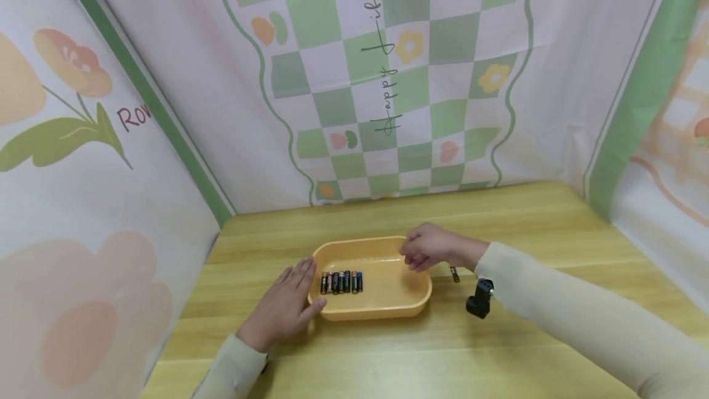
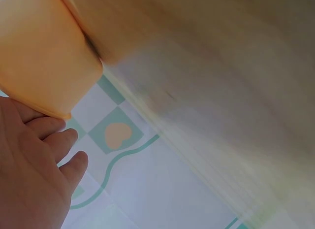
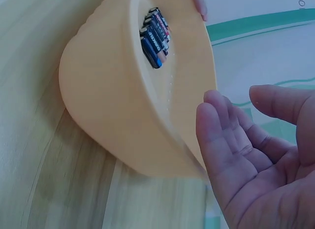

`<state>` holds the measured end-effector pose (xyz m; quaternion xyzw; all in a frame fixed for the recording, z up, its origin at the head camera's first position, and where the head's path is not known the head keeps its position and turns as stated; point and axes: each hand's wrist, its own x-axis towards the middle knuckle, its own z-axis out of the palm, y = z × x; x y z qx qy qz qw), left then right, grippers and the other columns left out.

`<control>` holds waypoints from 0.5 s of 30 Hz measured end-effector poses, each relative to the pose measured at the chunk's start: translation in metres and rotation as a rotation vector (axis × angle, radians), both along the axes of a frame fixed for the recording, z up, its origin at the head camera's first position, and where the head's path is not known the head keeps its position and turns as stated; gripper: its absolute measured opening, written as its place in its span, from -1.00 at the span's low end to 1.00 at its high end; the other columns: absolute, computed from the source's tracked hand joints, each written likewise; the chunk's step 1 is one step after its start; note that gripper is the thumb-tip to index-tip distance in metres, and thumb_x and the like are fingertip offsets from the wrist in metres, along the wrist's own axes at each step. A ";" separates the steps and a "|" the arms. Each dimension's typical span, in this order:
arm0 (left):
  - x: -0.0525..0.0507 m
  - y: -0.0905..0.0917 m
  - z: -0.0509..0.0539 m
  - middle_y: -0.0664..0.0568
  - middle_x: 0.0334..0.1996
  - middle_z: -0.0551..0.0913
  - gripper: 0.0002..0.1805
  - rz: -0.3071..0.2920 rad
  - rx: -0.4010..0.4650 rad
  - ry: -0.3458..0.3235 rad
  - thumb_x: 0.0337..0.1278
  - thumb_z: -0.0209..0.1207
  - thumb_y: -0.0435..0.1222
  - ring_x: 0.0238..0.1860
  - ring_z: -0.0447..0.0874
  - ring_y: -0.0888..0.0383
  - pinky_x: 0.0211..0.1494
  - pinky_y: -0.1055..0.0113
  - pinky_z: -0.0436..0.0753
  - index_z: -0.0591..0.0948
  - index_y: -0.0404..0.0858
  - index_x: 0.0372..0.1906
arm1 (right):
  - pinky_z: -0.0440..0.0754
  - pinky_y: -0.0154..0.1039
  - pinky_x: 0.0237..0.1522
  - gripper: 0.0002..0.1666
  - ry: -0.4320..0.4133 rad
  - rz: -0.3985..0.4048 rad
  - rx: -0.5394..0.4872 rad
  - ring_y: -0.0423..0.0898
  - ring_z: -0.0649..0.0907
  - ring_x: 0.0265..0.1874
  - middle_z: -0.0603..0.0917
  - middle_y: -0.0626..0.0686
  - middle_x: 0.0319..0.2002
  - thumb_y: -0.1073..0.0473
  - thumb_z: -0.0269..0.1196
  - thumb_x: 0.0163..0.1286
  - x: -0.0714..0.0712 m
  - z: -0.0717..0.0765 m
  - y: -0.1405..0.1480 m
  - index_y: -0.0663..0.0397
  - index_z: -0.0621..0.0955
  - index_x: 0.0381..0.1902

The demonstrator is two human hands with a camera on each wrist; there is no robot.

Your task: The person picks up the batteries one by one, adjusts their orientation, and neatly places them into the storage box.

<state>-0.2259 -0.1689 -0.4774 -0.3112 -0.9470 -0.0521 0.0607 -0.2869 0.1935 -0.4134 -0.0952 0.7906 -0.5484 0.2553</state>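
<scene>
A yellow plastic tray (image 1: 382,312) sits on the wooden table. Several small batteries (image 1: 341,282) lie side by side in a row in its left half. My left hand (image 1: 285,306) rests against the tray's left end, fingers stretched along the rim; in the left wrist view, the fingertips touch the tray edge. Over the tray's far right corner is my right hand (image 1: 429,246). Seen from the right wrist, that hand (image 3: 261,155) has its thumb and fingers apart, with nothing between them. A single battery (image 1: 454,274) lies on the table right of the tray, near the right wrist.
The wooden table (image 1: 376,362) reaches back to a hanging cloth (image 1: 410,91) with green and white checks. Printed cloth also hangs at the left (image 1: 83,202) and right. A black wrist-worn device (image 1: 480,299) juts out below the right sleeve.
</scene>
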 end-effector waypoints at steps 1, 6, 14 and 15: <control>0.000 0.000 0.000 -0.18 0.52 -0.03 -0.17 0.001 -0.001 -0.001 0.44 -0.15 0.15 0.51 -0.08 -0.06 0.49 0.01 -0.04 0.02 -0.36 0.51 | 0.72 -0.07 -0.24 -0.78 -0.004 -0.006 -0.001 0.02 0.71 -0.41 0.67 0.25 -0.32 0.25 0.21 0.36 0.000 0.000 0.002 0.36 0.62 -0.19; 0.001 0.001 0.001 -0.16 0.52 -0.05 -0.17 0.008 -0.007 -0.010 0.45 -0.16 0.15 0.51 -0.11 -0.03 0.50 0.03 -0.05 0.01 -0.36 0.51 | 0.72 -0.07 -0.23 -0.70 -0.013 -0.028 0.001 0.02 0.69 -0.37 0.65 0.24 -0.28 0.26 0.20 0.36 0.001 0.002 0.012 0.42 0.58 -0.08; 0.000 0.000 0.000 -0.19 0.52 -0.03 -0.17 -0.001 -0.015 0.003 0.45 -0.15 0.14 0.50 -0.08 -0.07 0.49 -0.01 -0.02 0.05 -0.39 0.50 | 0.70 0.00 -0.17 -0.58 -0.021 -0.055 0.010 0.04 0.70 -0.33 0.64 0.24 -0.24 0.25 0.19 0.39 -0.001 0.001 0.028 0.49 0.49 0.08; 0.000 0.001 0.000 -0.19 0.52 -0.03 -0.17 -0.001 -0.016 0.003 0.45 -0.15 0.14 0.50 -0.08 -0.07 0.49 -0.01 -0.02 0.04 -0.39 0.50 | 0.71 -0.01 -0.17 -0.58 -0.016 -0.052 0.014 0.04 0.70 -0.31 0.64 0.24 -0.23 0.25 0.18 0.38 -0.001 0.001 0.030 0.49 0.49 0.08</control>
